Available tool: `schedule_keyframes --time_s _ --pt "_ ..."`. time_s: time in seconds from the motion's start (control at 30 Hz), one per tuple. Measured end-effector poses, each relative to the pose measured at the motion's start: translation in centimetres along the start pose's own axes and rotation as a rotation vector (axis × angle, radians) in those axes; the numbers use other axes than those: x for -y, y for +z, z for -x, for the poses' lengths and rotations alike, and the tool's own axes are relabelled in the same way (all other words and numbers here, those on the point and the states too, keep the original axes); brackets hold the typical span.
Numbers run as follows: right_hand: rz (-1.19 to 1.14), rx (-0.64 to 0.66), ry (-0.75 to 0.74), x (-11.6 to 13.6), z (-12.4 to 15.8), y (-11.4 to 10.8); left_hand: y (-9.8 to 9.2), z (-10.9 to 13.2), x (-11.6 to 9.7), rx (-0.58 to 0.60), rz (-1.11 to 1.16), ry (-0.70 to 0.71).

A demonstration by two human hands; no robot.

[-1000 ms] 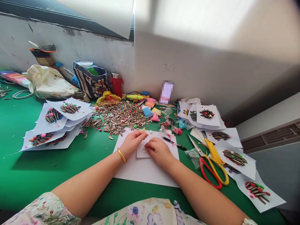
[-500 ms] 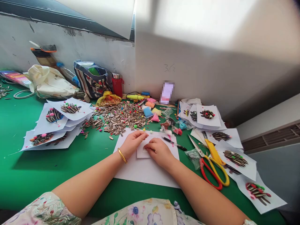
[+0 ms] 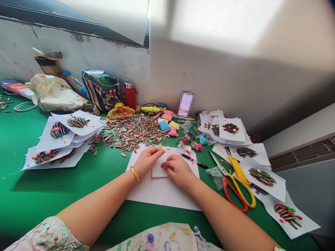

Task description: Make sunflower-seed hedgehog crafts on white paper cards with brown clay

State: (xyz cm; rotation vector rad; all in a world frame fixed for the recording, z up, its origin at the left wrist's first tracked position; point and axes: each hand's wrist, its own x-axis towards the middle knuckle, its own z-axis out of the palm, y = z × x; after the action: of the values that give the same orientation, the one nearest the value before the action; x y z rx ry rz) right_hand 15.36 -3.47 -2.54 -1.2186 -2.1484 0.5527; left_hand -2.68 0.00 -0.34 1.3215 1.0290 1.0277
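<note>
Reaching forward over the green tabletop with forearms angled inward. Holding bare left hand just beside bare right hand, partly over the small white paper sheet between them. Bending left fingers loosely, curling right fingers toward the thumb; cannot tell whether grasping anything.

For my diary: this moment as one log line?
left hand: at small white rectangular paper; right hand: over it, grip unclear; slim black plastic pen: beside right hand

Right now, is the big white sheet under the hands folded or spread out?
Spread out: the big white sheet lies flat on the green table, no fold showing.
</note>
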Motion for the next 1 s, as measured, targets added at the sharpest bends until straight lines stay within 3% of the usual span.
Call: schedule_keyframes --time_s 0.27,0.57,1.0 --pt "-0.127 -0.196 0.02 0.9 -0.1 -1.2 -0.2 0.0 0.3 0.048 -0.102 0.076" --pt "-0.23 -0.278 -0.107 1.8 0.0 -1.9 0.3 1.0 -0.7 0.21 -0.294 0.244" --pt "-0.272 -0.33 -0.149 1.8 0.2 -2.0 0.6 1.5 -1.2 0.23 -0.283 0.275"
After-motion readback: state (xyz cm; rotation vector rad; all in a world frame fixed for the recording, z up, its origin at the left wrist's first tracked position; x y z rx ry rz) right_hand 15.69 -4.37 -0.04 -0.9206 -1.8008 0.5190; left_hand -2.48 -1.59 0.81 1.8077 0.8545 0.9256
